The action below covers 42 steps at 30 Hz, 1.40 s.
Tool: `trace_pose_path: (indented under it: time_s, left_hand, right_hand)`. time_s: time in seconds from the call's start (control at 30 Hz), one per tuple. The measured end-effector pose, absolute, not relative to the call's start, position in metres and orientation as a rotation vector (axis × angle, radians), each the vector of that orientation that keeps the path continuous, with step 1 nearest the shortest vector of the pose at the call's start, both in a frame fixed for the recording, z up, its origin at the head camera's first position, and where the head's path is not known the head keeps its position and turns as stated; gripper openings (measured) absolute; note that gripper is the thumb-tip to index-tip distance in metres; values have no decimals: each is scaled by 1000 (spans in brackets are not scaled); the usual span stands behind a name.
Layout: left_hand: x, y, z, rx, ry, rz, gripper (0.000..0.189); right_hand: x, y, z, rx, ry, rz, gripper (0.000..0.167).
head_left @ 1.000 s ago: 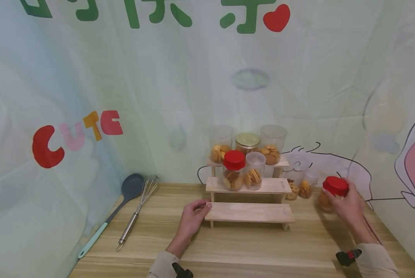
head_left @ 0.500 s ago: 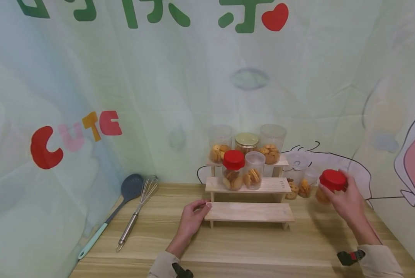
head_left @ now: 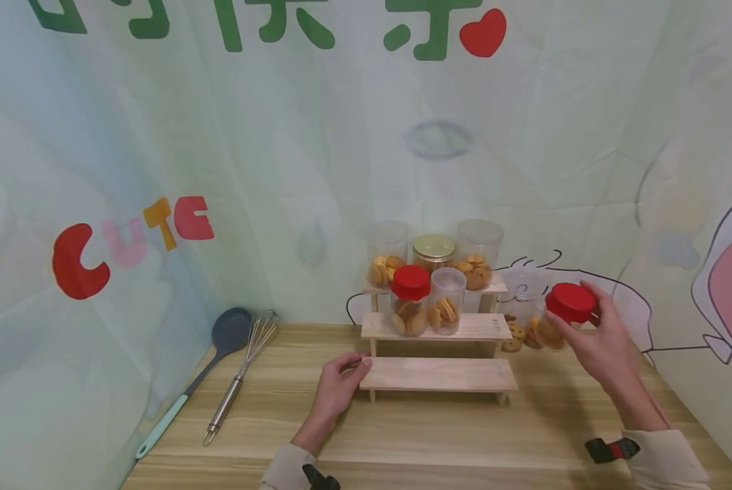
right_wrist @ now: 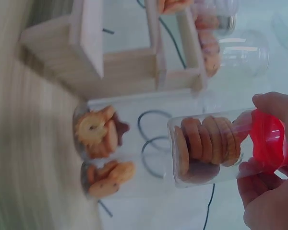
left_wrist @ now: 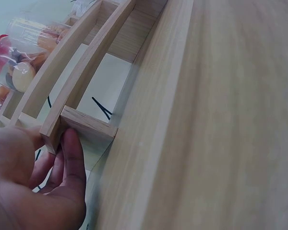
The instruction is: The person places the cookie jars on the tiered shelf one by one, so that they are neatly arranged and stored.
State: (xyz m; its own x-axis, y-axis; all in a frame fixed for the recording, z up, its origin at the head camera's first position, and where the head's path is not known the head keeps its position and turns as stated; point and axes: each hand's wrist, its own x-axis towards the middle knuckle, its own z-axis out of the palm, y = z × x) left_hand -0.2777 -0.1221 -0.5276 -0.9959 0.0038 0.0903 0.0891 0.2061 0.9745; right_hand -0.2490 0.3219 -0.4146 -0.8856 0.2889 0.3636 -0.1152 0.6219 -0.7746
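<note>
My right hand [head_left: 607,347] grips a clear cookie jar [right_wrist: 206,148] by its red lid [head_left: 570,302]. The jar hangs above the tabletop, to the right of a three-step wooden rack [head_left: 439,374]. My left hand [head_left: 335,388] pinches the left end of the rack's lowest step, with fingers [left_wrist: 73,155] under the board. On the middle step stand another red-lidded cookie jar [head_left: 410,303] and a lidless clear jar [head_left: 447,306]. The top step carries two clear jars of cookies and, between them, a jar with a gold lid [head_left: 434,249]. No jar stands on the lowest step.
Two more clear jars of cookies [right_wrist: 97,134] stand on the table right of the rack, partly behind the held jar in the head view. A slotted turner [head_left: 231,330] and a whisk [head_left: 243,381] lie at the left. A printed cloth [head_left: 316,170] hangs behind.
My right hand has lifted the red-lidded jar off the table and carried it a little to the left, towards the rack. The left hand stays on the lowest step.
</note>
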Motion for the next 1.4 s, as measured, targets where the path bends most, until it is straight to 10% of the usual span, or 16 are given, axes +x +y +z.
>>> trace_pose_path:
  time_s: [1.4]
  left_hand:
    - [-276,-122,-528,-66,-2420,-1901,43]
  right_hand:
    - [-297,217,-424,106,-2243,1362,80]
